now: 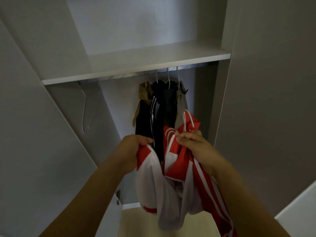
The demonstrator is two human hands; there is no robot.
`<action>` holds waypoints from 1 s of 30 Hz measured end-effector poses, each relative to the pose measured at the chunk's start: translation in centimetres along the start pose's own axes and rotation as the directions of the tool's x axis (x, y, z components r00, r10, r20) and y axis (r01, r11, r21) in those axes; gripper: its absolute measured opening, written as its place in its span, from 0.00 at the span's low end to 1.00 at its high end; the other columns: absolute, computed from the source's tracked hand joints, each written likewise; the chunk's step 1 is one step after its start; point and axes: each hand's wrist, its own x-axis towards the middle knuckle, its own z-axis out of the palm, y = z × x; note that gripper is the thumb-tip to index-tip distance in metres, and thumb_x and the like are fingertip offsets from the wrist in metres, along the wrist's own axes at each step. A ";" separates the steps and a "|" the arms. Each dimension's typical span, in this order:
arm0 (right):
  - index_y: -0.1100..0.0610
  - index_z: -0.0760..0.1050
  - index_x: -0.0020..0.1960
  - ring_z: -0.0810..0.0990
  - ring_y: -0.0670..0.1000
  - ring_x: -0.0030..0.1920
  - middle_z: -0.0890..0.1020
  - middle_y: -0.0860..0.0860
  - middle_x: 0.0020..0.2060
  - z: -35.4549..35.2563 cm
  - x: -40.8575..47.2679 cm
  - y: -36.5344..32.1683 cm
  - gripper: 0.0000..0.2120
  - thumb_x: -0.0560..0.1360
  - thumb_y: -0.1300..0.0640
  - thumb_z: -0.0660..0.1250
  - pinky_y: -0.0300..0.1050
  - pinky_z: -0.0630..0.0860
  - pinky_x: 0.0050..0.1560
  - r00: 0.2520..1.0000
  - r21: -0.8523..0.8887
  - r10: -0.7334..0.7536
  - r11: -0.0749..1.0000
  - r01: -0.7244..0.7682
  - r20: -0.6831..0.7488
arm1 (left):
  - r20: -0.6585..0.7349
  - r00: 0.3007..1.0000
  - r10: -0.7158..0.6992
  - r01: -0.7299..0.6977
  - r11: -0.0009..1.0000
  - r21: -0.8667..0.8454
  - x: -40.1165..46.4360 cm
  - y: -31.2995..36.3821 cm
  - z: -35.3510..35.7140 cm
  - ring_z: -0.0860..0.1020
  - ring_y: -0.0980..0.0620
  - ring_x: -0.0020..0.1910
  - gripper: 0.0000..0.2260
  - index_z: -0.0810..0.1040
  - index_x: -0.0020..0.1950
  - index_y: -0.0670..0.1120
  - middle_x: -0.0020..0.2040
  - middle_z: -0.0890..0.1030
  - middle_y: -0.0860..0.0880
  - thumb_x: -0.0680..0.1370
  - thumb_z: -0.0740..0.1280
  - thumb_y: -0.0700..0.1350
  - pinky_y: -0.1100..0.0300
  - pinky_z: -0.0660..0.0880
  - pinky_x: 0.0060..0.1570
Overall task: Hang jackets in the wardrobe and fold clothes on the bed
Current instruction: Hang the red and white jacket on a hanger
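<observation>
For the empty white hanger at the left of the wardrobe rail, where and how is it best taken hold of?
Grip the empty white hanger on its long sloping arm, just below the hook, reaching in from the open front with the left hand. It hangs bare and apart from the hung jackets, so probably nothing blocks that side.

A white shelf point(136, 65) spans the opening above a pale back panel point(130, 23). Grey walls point(265, 100) flank it on either side, and a metal hinge point(118, 196) sits low on the left beside a light wooden floor point(136, 223).
</observation>
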 end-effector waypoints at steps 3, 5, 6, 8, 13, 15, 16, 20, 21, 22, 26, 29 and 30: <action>0.52 0.82 0.49 0.77 0.48 0.54 0.71 0.46 0.57 0.0 0.1 0.4 0.05 0.76 0.54 0.67 0.38 0.76 0.49 1.000 0.000 0.023 1.000 -0.023 0.008 | 0.036 0.992 0.119 -0.122 0.989 0.087 0.3 -0.5 0.4 0.80 0.45 0.43 0.10 0.79 0.45 0.46 0.44 0.81 0.42 0.75 0.62 0.33 0.55 0.76 0.39; 0.52 0.81 0.50 0.77 0.48 0.55 0.71 0.46 0.57 -0.1 0.0 0.4 0.05 0.76 0.54 0.67 0.40 0.76 0.51 0.999 -0.013 0.037 0.999 -0.036 0.031 | 0.112 0.970 0.214 -0.226 0.968 0.108 0.4 -0.7 0.6 0.81 0.47 0.42 0.09 0.74 0.50 0.50 0.43 0.81 0.46 0.77 0.66 0.36 0.55 0.76 0.40; 0.52 0.81 0.51 0.77 0.47 0.54 0.72 0.45 0.57 -0.2 -0.1 0.4 0.06 0.76 0.54 0.67 0.38 0.76 0.49 0.998 -0.028 0.039 0.999 -0.037 0.045 | 0.155 0.956 0.249 -0.267 0.957 0.110 0.5 -0.7 0.6 0.82 0.49 0.41 0.10 0.72 0.49 0.51 0.42 0.82 0.47 0.77 0.68 0.37 0.56 0.77 0.40; 0.52 0.82 0.51 0.77 0.47 0.54 0.72 0.45 0.57 -0.3 -0.2 0.2 0.06 0.76 0.54 0.67 0.36 0.76 0.48 0.996 -0.057 0.043 0.998 -0.039 0.073 | 0.229 0.931 0.283 -0.319 0.938 0.139 0.5 -0.6 0.5 0.82 0.49 0.40 0.09 0.75 0.44 0.53 0.40 0.82 0.47 0.75 0.70 0.40 0.56 0.77 0.40; 0.49 0.83 0.45 0.77 0.47 0.55 0.72 0.44 0.57 -0.4 -0.3 -0.3 0.05 0.76 0.54 0.68 0.41 0.77 0.54 0.986 -0.115 0.045 0.993 -0.027 0.158 | 0.328 0.908 0.263 -0.326 0.932 0.157 0.3 0.0 0.3 0.82 0.45 0.45 0.07 0.80 0.40 0.54 0.43 0.83 0.47 0.72 0.73 0.42 0.52 0.79 0.45; 0.48 0.83 0.45 0.76 0.48 0.57 0.71 0.43 0.58 -0.5 -0.3 -0.4 0.05 0.75 0.54 0.68 0.46 0.76 0.60 0.982 -0.143 0.045 0.990 -0.019 0.184 | 0.329 0.912 0.245 -0.310 0.937 0.160 0.2 0.2 0.2 0.83 0.46 0.45 0.06 0.80 0.42 0.52 0.43 0.84 0.48 0.68 0.75 0.45 0.53 0.79 0.44; 0.48 0.83 0.45 0.76 0.48 0.58 0.71 0.43 0.58 -0.5 -0.2 -0.5 0.05 0.75 0.54 0.68 0.48 0.75 0.61 0.979 -0.156 0.048 0.988 -0.017 0.197 | 0.329 0.913 0.240 -0.306 0.938 0.165 0.2 0.3 0.3 0.83 0.47 0.44 0.06 0.79 0.43 0.51 0.43 0.84 0.48 0.68 0.74 0.45 0.54 0.79 0.43; 0.44 0.83 0.41 0.75 0.50 0.59 0.70 0.44 0.58 -0.5 -0.4 -0.8 0.07 0.75 0.54 0.69 0.52 0.75 0.63 0.969 -0.200 0.068 0.980 -0.020 0.237 | 0.365 0.897 0.248 -0.325 0.931 0.167 -0.1 0.5 0.5 0.83 0.47 0.43 0.04 0.81 0.44 0.46 0.44 0.84 0.45 0.70 0.72 0.43 0.58 0.79 0.40; 0.43 0.83 0.40 0.75 0.50 0.59 0.70 0.45 0.58 -0.5 -0.4 -0.9 0.08 0.75 0.54 0.69 0.51 0.75 0.63 0.967 -0.209 0.066 0.978 -0.013 0.247 | 0.378 0.890 0.255 -0.334 0.928 0.162 -0.1 0.5 0.5 0.83 0.46 0.44 0.03 0.81 0.45 0.46 0.45 0.84 0.44 0.71 0.71 0.42 0.58 0.79 0.40; 0.42 0.83 0.39 0.75 0.50 0.59 0.70 0.45 0.58 -0.5 -0.4 -1.0 0.09 0.75 0.53 0.70 0.51 0.75 0.63 0.964 -0.215 0.066 0.977 -0.010 0.256 | 0.390 0.884 0.259 -0.339 0.928 0.153 -0.2 0.5 0.5 0.83 0.46 0.43 0.03 0.81 0.45 0.45 0.45 0.84 0.43 0.72 0.71 0.41 0.58 0.79 0.40; 0.44 0.84 0.40 0.77 0.51 0.58 0.70 0.46 0.59 -0.5 -0.4 -1.0 0.07 0.74 0.53 0.70 0.51 0.77 0.61 0.958 -0.205 0.087 0.978 -0.030 0.272 | 0.466 0.846 0.257 -0.369 0.915 0.165 -0.4 0.7 0.5 0.83 0.46 0.45 0.06 0.80 0.45 0.44 0.45 0.84 0.43 0.70 0.72 0.43 0.60 0.79 0.41; 0.46 0.84 0.41 0.78 0.51 0.57 0.71 0.46 0.58 -0.5 -0.3 -0.8 0.06 0.74 0.53 0.70 0.50 0.77 0.59 0.960 -0.178 0.091 0.983 -0.044 0.266 | 0.506 0.823 0.258 -0.401 0.895 0.196 -0.4 0.8 0.4 0.83 0.44 0.47 0.04 0.81 0.45 0.45 0.46 0.84 0.43 0.71 0.72 0.41 0.58 0.80 0.44; 0.46 0.84 0.41 0.78 0.51 0.57 0.71 0.46 0.59 -0.5 -0.3 -0.7 0.06 0.74 0.53 0.70 0.50 0.77 0.60 0.956 -0.174 0.095 0.984 -0.047 0.277 | 0.500 0.824 0.266 -0.412 0.888 0.206 -0.3 0.8 0.5 0.83 0.44 0.47 0.03 0.81 0.45 0.44 0.46 0.84 0.43 0.72 0.71 0.40 0.57 0.80 0.45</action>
